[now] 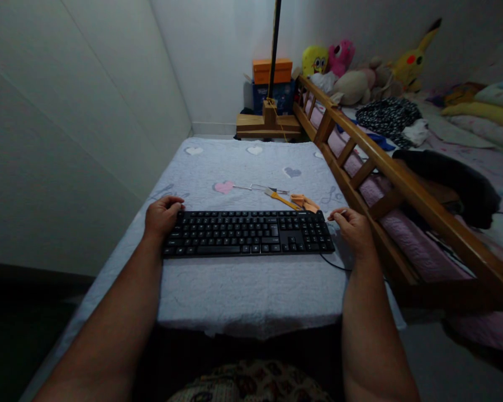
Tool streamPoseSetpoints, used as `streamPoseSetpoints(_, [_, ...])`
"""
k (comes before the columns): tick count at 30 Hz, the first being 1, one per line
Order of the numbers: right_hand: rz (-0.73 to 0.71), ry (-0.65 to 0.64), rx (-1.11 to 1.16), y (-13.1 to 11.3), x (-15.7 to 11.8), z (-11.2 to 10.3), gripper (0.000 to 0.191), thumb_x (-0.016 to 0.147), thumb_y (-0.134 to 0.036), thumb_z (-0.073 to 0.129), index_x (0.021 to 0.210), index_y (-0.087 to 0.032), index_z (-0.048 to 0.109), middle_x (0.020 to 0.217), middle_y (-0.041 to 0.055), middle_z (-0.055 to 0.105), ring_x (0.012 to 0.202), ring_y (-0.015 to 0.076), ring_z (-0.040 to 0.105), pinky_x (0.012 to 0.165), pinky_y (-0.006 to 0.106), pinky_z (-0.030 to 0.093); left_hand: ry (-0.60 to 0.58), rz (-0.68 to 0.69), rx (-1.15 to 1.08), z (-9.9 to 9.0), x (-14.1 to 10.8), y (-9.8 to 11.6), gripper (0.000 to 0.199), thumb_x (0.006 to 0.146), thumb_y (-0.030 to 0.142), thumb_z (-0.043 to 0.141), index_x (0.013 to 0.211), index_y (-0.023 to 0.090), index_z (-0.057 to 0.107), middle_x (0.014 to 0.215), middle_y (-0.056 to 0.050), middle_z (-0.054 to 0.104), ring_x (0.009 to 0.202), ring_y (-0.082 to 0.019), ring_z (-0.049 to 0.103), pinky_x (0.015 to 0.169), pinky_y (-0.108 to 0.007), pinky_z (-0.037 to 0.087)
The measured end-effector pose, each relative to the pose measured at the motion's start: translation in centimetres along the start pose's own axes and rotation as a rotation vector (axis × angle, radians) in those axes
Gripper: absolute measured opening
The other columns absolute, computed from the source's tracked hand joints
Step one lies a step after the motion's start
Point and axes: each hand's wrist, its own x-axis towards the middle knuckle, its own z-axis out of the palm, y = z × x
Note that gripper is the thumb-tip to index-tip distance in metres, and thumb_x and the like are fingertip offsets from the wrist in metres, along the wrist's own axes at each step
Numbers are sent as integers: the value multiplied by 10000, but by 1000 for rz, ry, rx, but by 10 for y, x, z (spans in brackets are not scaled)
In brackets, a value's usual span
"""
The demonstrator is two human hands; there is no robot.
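Note:
A black keyboard [235, 234] lies flat across the cloth-covered table, its space bar towards me and its cable leaving at the lower right. My left hand [163, 215] is closed at the keyboard's left end, thumb near the top corner. Just off the right end, my right hand [350, 223] has thumb and forefinger pinched together; a tiny pale bit shows at the fingertips, too small to name. Behind the keyboard lie a brush [280, 198] with a yellow handle, a thin wire tool [260, 187] and a crumpled orange cloth [305, 202].
A wooden bed rail [369, 162] runs along the table's right side, with plush toys [352, 84] and clothes on the bed beyond. At the far end stand a wooden post base [268, 125] and an orange box [272, 71]. A pale wall panel [88, 111] rises at left.

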Motion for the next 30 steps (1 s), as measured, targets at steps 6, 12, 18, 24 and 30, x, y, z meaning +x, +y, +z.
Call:
streamPoseSetpoints(6, [-14,-16,-3,-6,-3,2,233,797,-430,594,714,-226,669,762,40,709,800,235,640,804,355,452,0,-1,12,-1,-2,4,193,670,293,619,823,216,708,764,-18,717,763,-216,670,773,-328,538])
streamPoseSetpoints(12, [-12,-33,-20,-11,-5,8,232,806,-417,584,727,-222,683,775,43,717,816,237,643,817,351,460,1,7,15,0,0,1,199,681,308,620,833,220,713,784,-23,723,776,-225,672,801,-345,540])
streamPoseSetpoints(18, [-11,-43,1,-8,-4,9,237,803,-428,585,731,-224,680,769,42,717,810,240,647,814,356,456,-4,27,21,-1,1,-2,221,683,318,617,850,214,716,792,-24,723,796,-225,677,825,-345,530])
streamPoseSetpoints(24, [-13,-2,12,-6,-3,4,227,793,-430,594,706,-231,661,748,37,698,792,237,644,815,361,455,0,8,14,-1,-1,1,219,678,316,616,842,208,714,778,-28,722,780,-224,677,793,-338,524])
streamPoseSetpoints(30, [-25,-24,-13,-9,-4,8,244,811,-433,576,716,-230,671,767,41,712,809,241,646,818,361,452,6,11,28,-1,-2,3,214,666,319,626,833,219,715,777,-26,730,789,-233,677,793,-344,534])
